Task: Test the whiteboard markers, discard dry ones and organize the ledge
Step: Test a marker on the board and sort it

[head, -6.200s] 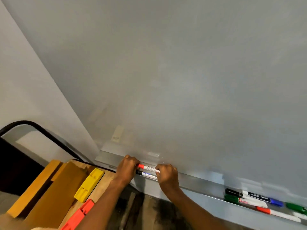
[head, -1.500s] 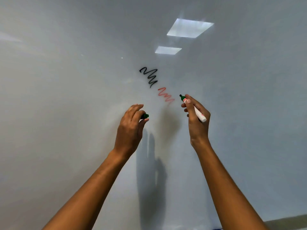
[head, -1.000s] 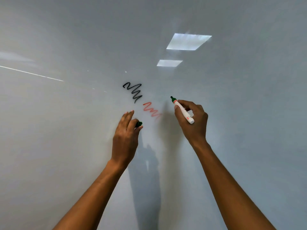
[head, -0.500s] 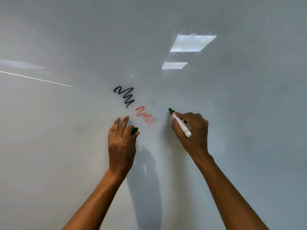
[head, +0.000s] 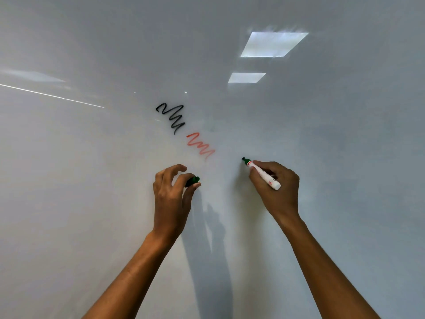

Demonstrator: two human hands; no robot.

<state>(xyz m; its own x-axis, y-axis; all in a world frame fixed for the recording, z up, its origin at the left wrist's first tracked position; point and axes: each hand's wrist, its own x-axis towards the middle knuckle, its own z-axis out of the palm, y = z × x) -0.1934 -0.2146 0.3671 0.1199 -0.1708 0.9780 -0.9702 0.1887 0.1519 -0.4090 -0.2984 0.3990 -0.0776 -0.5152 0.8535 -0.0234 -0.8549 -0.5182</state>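
The whiteboard [head: 92, 203] fills the view. My right hand [head: 276, 189] grips an uncapped green marker [head: 262, 173] with a white barrel, its tip on or just at the board to the right of a red squiggle [head: 200, 146]. A black squiggle [head: 172, 117] sits up and left of the red one. My left hand [head: 171, 194] pinches the green cap [head: 192, 181] between thumb and fingers, close to the board. The ledge is out of view.
Reflections of two ceiling lights [head: 273, 44] show on the upper right of the board. No green mark shows beside the marker tip.
Both hands have come lower on the board over the last second. The marker tip has come down to the board right of the red squiggle. The left hand's fingers have curled more round the cap.
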